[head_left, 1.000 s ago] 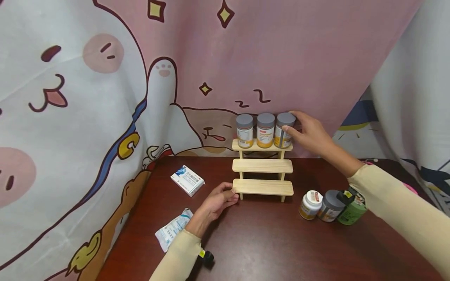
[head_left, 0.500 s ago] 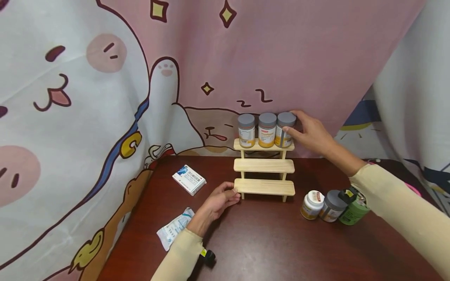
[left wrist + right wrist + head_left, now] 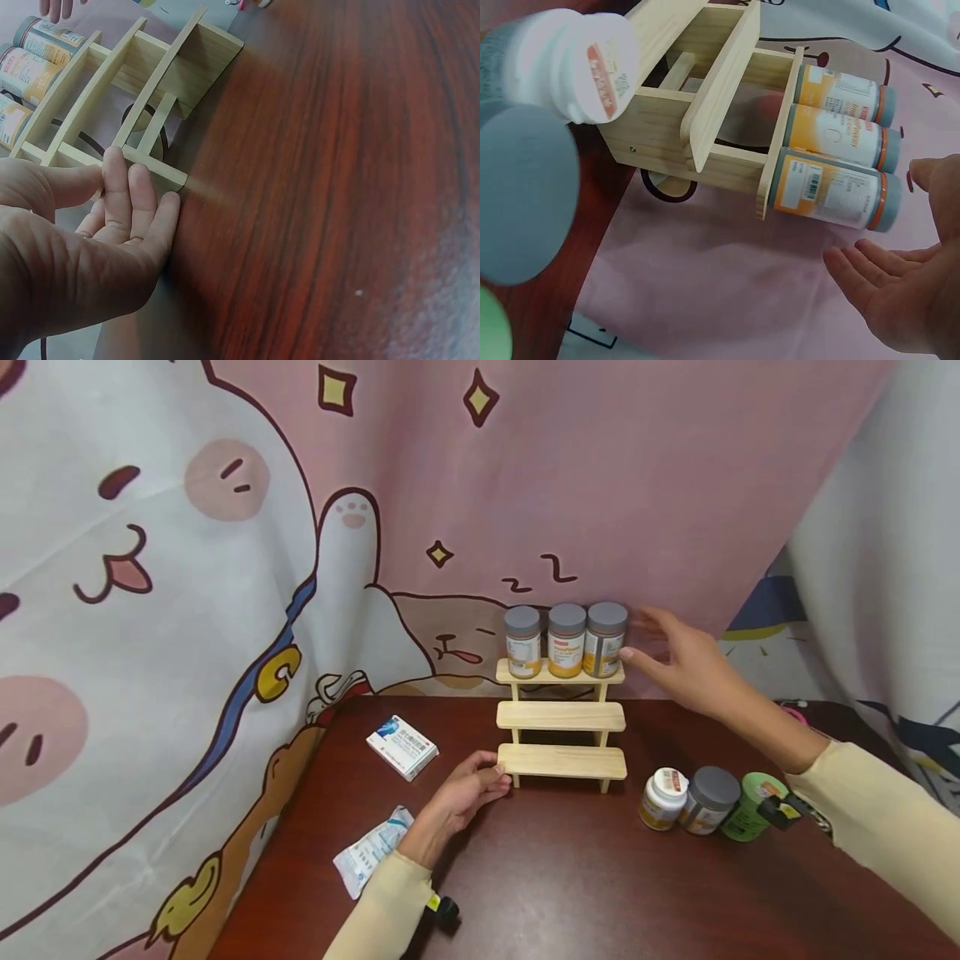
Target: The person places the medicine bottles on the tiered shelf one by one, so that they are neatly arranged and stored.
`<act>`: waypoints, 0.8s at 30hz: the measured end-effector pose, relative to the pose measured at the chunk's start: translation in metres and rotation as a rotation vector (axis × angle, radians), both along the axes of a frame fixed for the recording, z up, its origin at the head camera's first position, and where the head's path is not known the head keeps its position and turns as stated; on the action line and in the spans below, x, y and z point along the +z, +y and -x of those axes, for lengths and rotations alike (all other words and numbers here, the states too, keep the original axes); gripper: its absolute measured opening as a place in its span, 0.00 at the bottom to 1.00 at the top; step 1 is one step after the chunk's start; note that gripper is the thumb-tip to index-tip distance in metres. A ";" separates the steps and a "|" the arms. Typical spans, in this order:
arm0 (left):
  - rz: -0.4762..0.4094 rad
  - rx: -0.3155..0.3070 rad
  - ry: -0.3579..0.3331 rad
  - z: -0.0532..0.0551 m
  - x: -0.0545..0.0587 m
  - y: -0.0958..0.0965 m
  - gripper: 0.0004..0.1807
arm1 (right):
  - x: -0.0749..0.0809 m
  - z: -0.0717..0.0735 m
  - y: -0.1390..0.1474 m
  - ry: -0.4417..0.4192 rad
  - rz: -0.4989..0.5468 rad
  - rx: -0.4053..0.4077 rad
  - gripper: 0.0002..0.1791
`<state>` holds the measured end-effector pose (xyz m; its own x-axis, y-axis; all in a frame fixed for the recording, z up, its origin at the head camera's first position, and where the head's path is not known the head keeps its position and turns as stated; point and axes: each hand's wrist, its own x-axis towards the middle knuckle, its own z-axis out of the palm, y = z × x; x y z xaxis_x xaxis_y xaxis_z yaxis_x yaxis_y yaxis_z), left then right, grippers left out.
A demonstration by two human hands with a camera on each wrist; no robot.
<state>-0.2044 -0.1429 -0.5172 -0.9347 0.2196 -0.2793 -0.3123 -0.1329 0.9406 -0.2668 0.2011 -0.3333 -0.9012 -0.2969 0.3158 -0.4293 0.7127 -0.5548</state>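
Note:
A wooden three-tier display stand (image 3: 561,716) stands on the table. Its top tier carries three grey-capped supplement jars in a row: a left jar (image 3: 523,643), a middle jar (image 3: 566,642) and a right jar (image 3: 604,642). My left hand (image 3: 467,792) holds the left end of the lowest tier, thumb and fingertips at its corner in the left wrist view. Just right of the right jar, my right hand (image 3: 686,664) has its fingers spread with nothing in them. In the right wrist view, a gap shows between this hand (image 3: 900,289) and the jar caps.
Right of the stand, a white bottle (image 3: 663,799), a grey-lidded jar (image 3: 708,802) and a green container (image 3: 752,810) stand close together. To the left lie a white-and-blue medicine box (image 3: 402,747) and a white packet (image 3: 372,852). A printed curtain (image 3: 675,485) hangs behind.
My right hand has let go of the right jar and moved off to the right. The jar stays on the top tier. My left hand keeps its place at the stand.

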 end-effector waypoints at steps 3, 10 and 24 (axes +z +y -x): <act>-0.001 0.005 -0.002 -0.001 -0.001 -0.001 0.16 | 0.002 -0.011 0.007 -0.015 0.009 -0.010 0.44; -0.003 0.001 -0.001 -0.003 -0.002 -0.006 0.15 | -0.003 -0.034 0.031 0.012 0.007 -0.032 0.41; -0.006 -0.017 -0.004 0.001 -0.001 -0.003 0.15 | -0.029 -0.084 0.096 0.013 -0.001 -0.170 0.34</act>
<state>-0.2057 -0.1457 -0.5186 -0.9298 0.2374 -0.2814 -0.3181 -0.1332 0.9387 -0.1832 0.2968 -0.3625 -0.9344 -0.1403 0.3274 -0.3091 0.7763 -0.5494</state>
